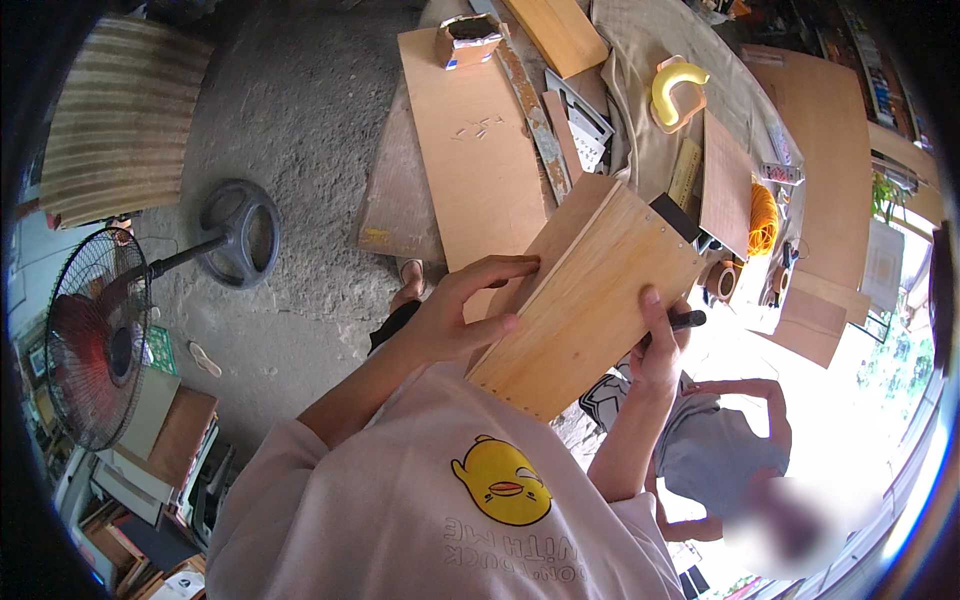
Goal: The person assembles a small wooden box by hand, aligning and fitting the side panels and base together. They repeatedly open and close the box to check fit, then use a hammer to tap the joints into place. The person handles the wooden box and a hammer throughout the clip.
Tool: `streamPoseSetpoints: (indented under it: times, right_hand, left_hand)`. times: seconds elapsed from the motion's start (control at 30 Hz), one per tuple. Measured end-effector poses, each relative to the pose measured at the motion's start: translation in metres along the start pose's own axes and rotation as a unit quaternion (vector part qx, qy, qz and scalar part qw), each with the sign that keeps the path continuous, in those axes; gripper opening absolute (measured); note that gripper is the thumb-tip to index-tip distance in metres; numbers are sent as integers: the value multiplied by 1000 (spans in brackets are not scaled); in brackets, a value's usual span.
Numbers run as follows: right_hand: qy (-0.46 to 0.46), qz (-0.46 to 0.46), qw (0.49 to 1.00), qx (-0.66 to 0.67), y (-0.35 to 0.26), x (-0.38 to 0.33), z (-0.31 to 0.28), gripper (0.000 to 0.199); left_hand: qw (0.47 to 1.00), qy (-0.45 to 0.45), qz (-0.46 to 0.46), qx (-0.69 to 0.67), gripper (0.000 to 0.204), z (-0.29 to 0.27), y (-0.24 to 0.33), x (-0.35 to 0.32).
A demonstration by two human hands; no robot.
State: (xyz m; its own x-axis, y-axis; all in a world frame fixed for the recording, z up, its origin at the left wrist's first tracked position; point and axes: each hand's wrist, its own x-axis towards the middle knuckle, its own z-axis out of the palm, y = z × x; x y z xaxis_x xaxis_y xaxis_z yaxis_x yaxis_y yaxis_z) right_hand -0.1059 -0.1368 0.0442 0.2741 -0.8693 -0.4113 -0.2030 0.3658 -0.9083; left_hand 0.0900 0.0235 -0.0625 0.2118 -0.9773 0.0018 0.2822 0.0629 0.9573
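Observation:
A pale wooden box (590, 300) is held tilted in front of my chest, with small fastener heads along its edges. My left hand (470, 308) grips its left side, thumb and forefinger spread along the board. On the right side, my right hand (660, 345) holds the box with the thumb lying on its broad face. A short black cylindrical thing (688, 320), like a marker or tool handle, sticks out from the right hand; the rest of it is hidden. A black piece (676, 217) shows at the box's far end.
A plywood sheet (470, 190) bears small metal bits and an open carton (468, 42). A cloth-covered table holds a yellow curved object (675, 92), orange cord (763, 220) and tape (720, 280). A fan (100, 340) stands left; another person (715, 445) is at right.

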Motion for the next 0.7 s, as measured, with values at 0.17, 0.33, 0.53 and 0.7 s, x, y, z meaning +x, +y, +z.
streamPoseSetpoints:
  times: [0.17, 0.33, 0.53, 0.7]
  right_hand:
    - [-32, -60, 998, -15, 12, 0, -6, 37]
    - [-134, -121, 984, -3, 16, 7, -26, 45]
    - [-53, -146, 987, 47, 23, 17, -42, 32]
    - [-41, -90, 989, 108, 36, 29, -49, 24]
  left_hand:
    - [988, 65, -131, -58, 50, -3, -52, 3]
    - [971, 93, -210, -63, 52, 4, -103, 28]
    - [963, 150, -210, -73, 58, 3, -75, 33]
    - [951, 197, -225, -74, 58, -10, -61, 29]
